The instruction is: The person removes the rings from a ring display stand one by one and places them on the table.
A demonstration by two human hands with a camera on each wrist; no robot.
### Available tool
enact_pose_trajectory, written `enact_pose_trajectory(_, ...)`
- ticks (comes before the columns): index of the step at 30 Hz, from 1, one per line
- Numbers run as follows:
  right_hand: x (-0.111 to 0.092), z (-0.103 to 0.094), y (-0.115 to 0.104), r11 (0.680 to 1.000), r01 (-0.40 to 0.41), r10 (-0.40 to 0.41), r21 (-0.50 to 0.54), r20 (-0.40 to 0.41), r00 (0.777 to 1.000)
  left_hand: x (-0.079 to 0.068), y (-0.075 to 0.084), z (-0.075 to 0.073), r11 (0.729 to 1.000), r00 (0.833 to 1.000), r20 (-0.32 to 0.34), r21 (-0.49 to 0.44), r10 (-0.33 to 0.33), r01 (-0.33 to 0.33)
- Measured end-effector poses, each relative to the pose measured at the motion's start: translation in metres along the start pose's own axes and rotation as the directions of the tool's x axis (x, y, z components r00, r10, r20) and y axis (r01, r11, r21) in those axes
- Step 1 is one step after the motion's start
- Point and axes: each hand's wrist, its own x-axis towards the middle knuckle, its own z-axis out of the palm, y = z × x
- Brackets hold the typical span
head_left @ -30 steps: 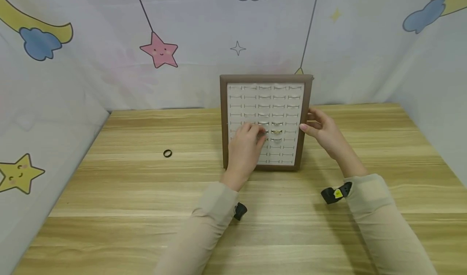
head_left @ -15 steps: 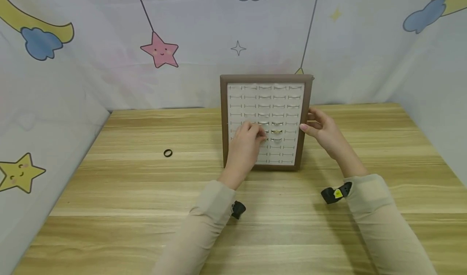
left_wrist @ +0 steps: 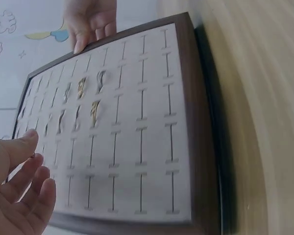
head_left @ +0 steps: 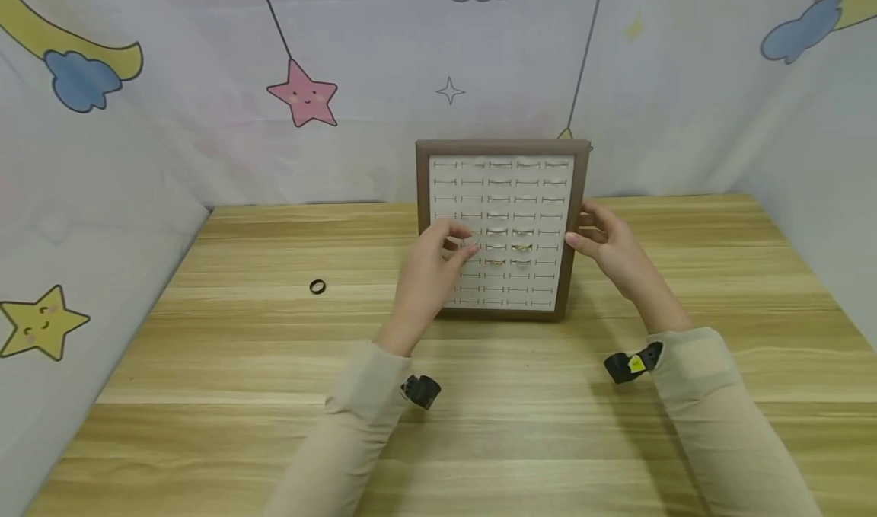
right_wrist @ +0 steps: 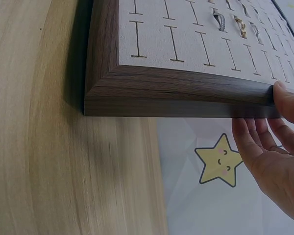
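Observation:
A ring display board [head_left: 503,292] with a brown wooden frame and a pale slotted face stands upright on the table. Several silver and gold rings, among them a gold ring [head_left: 522,247], sit in its middle slots. My left hand [head_left: 428,269] is just in front of the board's left part, thumb and forefinger apart; no ring shows clearly between them. My right hand [head_left: 613,254] grips the frame's right edge, thumb on the front and fingers behind, as the right wrist view also shows. A black ring [head_left: 317,287] lies on the table to the left.
The wooden table [head_left: 205,395] runs back to a white curtain [head_left: 370,144] printed with stars and clouds. Black wrist cameras are strapped at both cuffs.
My left hand has drawn back to the left from the board's middle slots, and its thumb and forefinger have parted. Rings there are now uncovered. My right hand keeps its grip.

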Motion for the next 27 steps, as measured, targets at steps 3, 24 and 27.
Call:
enact_pose_trajectory(3, 0.000, 0.000, 0.000, 1.000, 0.002, -0.002, 0.003, -0.001, 1.000, 0.000, -0.006, -0.013, 0.998, 0.998, -0.028, -0.023, -0.052, 0.051)
enact_pose_trajectory(24, 0.000, 0.001, 0.001, 1.000, -0.006, 0.006, 0.006, -0.005, 1.000, -0.015, -0.114, -0.102, 0.919, 0.918, -0.214, 0.142, -0.333, 0.367)
enact_pose_trajectory(27, 0.000, 0.001, 0.000, 1.000, -0.005, 0.005, 0.006, -0.007, 1.000, -0.022, -0.129, -0.111, 0.904, 0.910, -0.218, 0.174, -0.351, 0.390)
